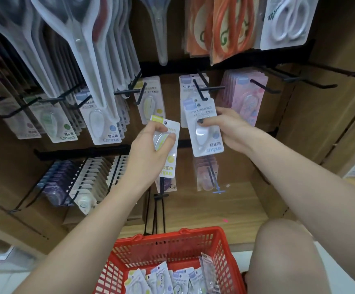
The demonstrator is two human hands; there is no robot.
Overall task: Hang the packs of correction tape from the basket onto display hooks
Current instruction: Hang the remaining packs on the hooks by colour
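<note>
The person is crouching in front of a brown display board, and each hand is carrying one pack so that both can be matched to hooks by colour. The left hand [151, 149] is gripping a white card pack of correction tape with yellow trim [168, 145], its fingers [161, 129] curling over the clear blister and the thumb pressing its right side; the pack is being held upright, punched hole at the top, just below the black wire hook [139, 94] where a matching yellow-trimmed pack is already hanging. The right hand [231, 130] is pinching a white card pack of correction tape with blue trim [207, 132], the thumb lying across the blister and the fingers closing behind the card. The top of this pack is sitting just under the tip of another black wire hook [200, 90] bearing a blue-headed pack, probably so the hole can be slid on next. Below, between the arms, the red plastic mesh basket [172, 245] is resting on the floor with many more packs lying loose inside, so much of the job seems to be remaining.
</note>
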